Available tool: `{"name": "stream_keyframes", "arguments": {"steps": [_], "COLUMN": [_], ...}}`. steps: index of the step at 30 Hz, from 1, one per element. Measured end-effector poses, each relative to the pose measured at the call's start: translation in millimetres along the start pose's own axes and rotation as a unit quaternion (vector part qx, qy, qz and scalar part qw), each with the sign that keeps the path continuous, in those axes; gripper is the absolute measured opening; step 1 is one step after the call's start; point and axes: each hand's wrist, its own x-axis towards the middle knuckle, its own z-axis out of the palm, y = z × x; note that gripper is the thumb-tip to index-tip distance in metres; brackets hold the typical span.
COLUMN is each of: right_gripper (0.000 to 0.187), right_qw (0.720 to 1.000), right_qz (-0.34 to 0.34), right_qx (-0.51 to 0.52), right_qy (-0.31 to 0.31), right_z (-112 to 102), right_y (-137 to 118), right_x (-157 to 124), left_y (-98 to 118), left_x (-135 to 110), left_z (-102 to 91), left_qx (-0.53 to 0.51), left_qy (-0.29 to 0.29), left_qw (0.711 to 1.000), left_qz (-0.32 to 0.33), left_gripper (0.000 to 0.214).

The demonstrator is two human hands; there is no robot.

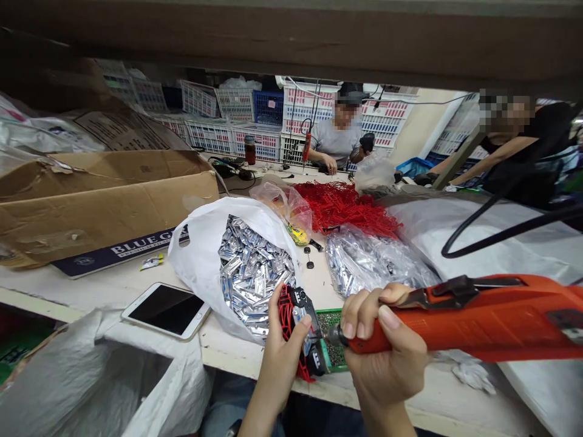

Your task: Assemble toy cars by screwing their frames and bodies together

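My left hand point(279, 355) is closed around a toy car assembly point(315, 359) with black wheels, a red frame and a silver-blue plate. My thumb presses on the plate. Wrapped in my right hand point(387, 355) is an orange electric screwdriver point(483, 321), held level with its tip pointing left. The tip is at the assembly's right side; whether it touches a screw I cannot tell. Behind and below the tip lies a green tray point(345, 366) with many small screws. Just beyond my left hand, a white plastic bag point(198, 227) stands open, full of silver-blue plates point(250, 267).
A white phone point(166, 309) lies left, near the table's edge, before a cardboard box point(104, 194). Farther back are red plastic frames point(346, 203) and a clear bag point(373, 258) of silver parts. Two people work across the table. A black cable hangs at right; a beam spans overhead.
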Motion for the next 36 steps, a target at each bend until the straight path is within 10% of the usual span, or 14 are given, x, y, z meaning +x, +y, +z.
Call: {"name": "stream_keyframes", "arguments": {"steps": [21,36], "right_gripper": [0.006,0.016], "right_qw": [1.0,0.979], "right_qz": [-0.014,-0.045], "right_qx": [0.007,-0.18], "right_qy": [-0.001,0.086], "right_z": [-6,-92], "right_y": [10,-5], "right_x": [-1,34], "left_y": [-7,2], "left_x": [2,-1], "left_z": [-2.7,-0.7], "left_qx": [0.04,0.016], "left_qy": [-0.021,-0.04], "left_qw": [0.999,0.999], "left_qz": [-0.01,-0.018], "left_gripper": [0.077,0.071]}}
